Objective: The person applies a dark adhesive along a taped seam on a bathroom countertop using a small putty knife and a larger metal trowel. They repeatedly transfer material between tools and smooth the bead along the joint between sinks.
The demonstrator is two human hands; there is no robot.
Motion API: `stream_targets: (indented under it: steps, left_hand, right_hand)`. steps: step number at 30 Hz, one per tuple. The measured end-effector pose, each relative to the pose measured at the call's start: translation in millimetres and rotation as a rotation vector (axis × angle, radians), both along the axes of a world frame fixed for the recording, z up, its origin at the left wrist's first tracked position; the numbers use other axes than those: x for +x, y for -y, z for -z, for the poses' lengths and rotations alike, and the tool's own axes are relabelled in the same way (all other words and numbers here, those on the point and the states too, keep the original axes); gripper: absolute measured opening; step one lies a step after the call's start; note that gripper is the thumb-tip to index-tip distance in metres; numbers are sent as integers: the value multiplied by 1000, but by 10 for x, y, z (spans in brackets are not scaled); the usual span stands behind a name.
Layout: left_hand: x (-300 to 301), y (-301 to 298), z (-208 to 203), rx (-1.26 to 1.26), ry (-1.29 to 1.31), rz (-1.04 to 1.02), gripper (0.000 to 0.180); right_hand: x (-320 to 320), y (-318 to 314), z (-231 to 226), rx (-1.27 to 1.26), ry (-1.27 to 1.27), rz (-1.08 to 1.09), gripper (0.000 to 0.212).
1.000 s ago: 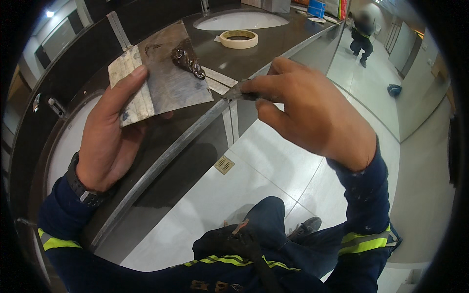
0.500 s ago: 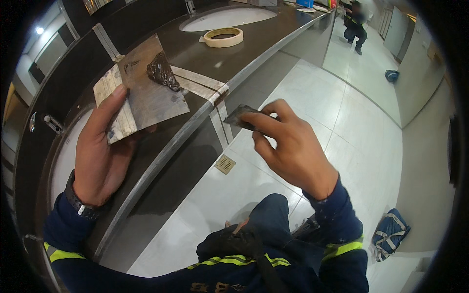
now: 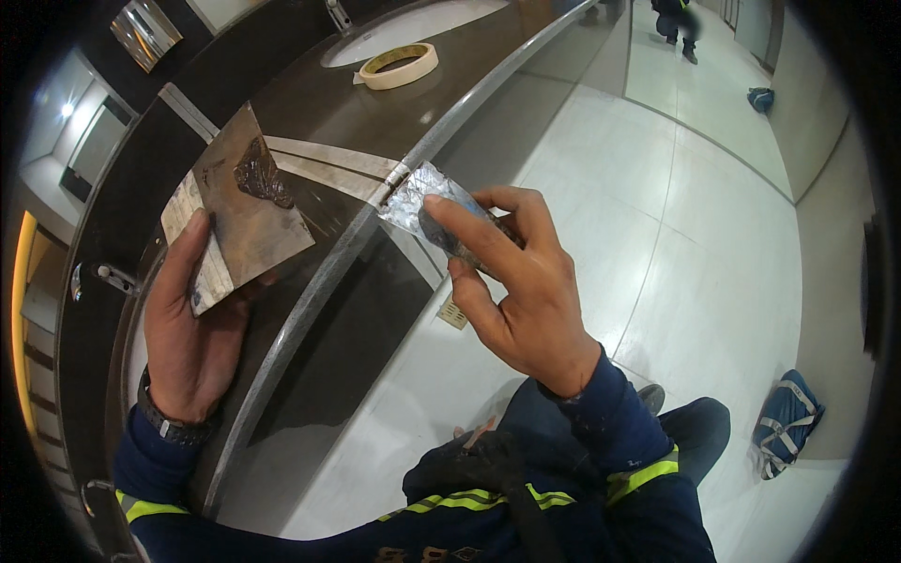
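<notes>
My left hand (image 3: 192,338) grips a flat metal plate (image 3: 267,235) by its pale, stained edge strip, thumb on top. A lump of dark brown, glossy paste (image 3: 261,176) sticks to the plate's upper face. In my right hand (image 3: 535,300) is a small thin metal scraper (image 3: 413,197), held between thumb and fingers with the index finger pressed along it. Its shiny blade lies over the counter's front edge (image 3: 310,314), where pale masking tape strips (image 3: 328,171) border a narrow joint. Whether the blade touches the edge I cannot tell for sure.
A masking tape roll (image 3: 427,64) lies on the dark countertop (image 3: 479,47) near a white basin (image 3: 399,33). A floor drain (image 3: 452,313) sits below the counter. A blue bag (image 3: 788,422) stands by the right wall. A mirror (image 3: 713,84) reflects a crouching person.
My right hand has moved left, bringing the scraper to the taped counter edge and turning its shiny face into sight. The plate has shifted slightly left and down in the picture as the view moved.
</notes>
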State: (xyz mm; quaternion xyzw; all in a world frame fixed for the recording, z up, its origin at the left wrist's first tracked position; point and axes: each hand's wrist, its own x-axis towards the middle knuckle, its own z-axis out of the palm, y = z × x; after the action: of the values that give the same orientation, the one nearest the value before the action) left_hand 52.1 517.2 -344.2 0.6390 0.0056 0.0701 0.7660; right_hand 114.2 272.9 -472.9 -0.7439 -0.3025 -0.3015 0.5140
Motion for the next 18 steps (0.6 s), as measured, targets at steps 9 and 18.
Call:
stream_targets:
  steps: [9, 18]
  left_hand:
    - [5, -23, 15, 1, -7, -23, 39]
    - [19, -9, 22, 52, -11, -64, 38]
  right_hand:
    - [57, -61, 48, -6, -1, 16, 43]
    - [27, -58, 134, -12, -55, 4, 43]
